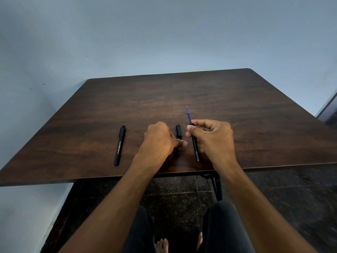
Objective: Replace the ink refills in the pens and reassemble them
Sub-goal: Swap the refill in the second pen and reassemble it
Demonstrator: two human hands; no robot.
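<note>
- Dark brown wooden tabletop (200, 92): far half bare, open to a hand from either side.
- Capped black pen (119, 145): lies alone at left, well apart from the left hand (160, 141).
- Black pen cap (178, 132): narrows the gap between the left hand and the right hand (213, 137).
- Pale blue-grey wall (164, 33): closes the far and left edges.

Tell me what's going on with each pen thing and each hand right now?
Capped pen: whole, lying alone on the table.
Pen barrel: open-ended, blue refill sticking out of it.
Right hand: holds the barrel.
Black cap: off, lying between the hands.
Left hand: fingers curled at a small blue-tipped part, mostly hidden.
</note>
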